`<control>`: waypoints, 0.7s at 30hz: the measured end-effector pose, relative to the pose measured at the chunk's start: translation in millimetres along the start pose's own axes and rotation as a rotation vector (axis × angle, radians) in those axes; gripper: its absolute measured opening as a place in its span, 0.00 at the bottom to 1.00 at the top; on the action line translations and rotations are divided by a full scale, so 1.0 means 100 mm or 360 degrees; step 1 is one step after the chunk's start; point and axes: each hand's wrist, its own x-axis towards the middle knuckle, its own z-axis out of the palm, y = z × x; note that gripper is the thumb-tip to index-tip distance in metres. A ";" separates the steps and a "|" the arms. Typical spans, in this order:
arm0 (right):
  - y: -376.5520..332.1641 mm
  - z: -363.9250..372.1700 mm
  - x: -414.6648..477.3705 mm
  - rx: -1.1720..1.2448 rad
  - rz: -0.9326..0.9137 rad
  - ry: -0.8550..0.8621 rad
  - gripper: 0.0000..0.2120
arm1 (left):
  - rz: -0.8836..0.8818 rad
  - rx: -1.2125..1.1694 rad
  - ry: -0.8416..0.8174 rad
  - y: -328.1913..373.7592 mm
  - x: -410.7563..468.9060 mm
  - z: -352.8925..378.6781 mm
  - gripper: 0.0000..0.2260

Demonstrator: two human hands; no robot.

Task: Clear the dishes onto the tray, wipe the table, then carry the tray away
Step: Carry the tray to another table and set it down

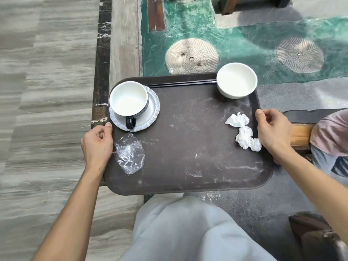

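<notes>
A dark brown tray [188,157] hangs in the air in front of my legs, above the floor. My left hand [97,146] grips its left rim and my right hand [273,130] grips its right rim. On the tray's far left a cup with a dark handle [129,101] stands on a white saucer [152,113]. A white bowl [236,80] sits at the far right corner, with dark chopsticks [180,83] lying along the far rim. Crumpled white tissues [243,130] lie by my right hand and a clear plastic wrapper [130,153] by my left.
Below the tray is grey stone floor [47,91] at left and a green floor inlay with round stone discs [192,55] ahead. Another person's knee and sleeve [331,136] sit at right by a wooden bench edge [301,136]. A dark stool [316,236] stands at lower right.
</notes>
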 end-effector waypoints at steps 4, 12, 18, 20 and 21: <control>-0.29 0.22 0.46 -0.0007 0.0046 0.0021 0.15 | 0.0027 0.0009 -0.0025 0.19 0.65 0.14 0.24; -0.65 0.49 1.38 0.0014 0.0032 0.0053 0.16 | 0.0074 -0.0001 -0.0070 0.62 1.60 0.50 0.25; -0.85 0.69 2.25 0.0045 0.0027 0.0024 0.14 | 0.0096 0.0003 -0.0025 1.02 2.27 0.96 0.24; -0.89 0.74 2.55 0.0056 0.0022 0.0015 0.14 | 0.0086 0.0002 -0.0025 1.16 2.46 1.12 0.24; -0.93 0.75 2.73 0.0058 0.0014 0.0014 0.13 | 0.0074 -0.0027 -0.0019 1.24 2.57 1.22 0.24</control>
